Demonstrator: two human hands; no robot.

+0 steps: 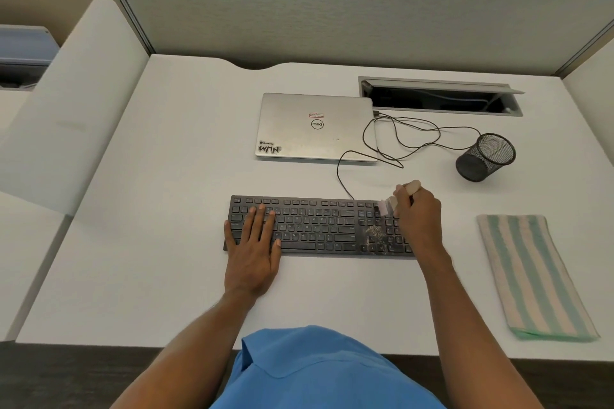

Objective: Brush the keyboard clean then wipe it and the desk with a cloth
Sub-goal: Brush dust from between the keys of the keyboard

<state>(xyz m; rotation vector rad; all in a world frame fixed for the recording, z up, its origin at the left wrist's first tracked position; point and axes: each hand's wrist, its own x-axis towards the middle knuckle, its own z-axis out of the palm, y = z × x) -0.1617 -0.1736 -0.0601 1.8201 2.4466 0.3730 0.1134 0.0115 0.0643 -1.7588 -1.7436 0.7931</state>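
left hand (253,254): flat, fingers straight on keyboard (319,226) | right hand (419,216): grips brush (395,198)

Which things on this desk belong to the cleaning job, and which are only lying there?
For the job: keyboard, brush in right hand, left hand on keys, striped cloth, desk.
Lying about: closed laptop, mesh cup, cable hatch.
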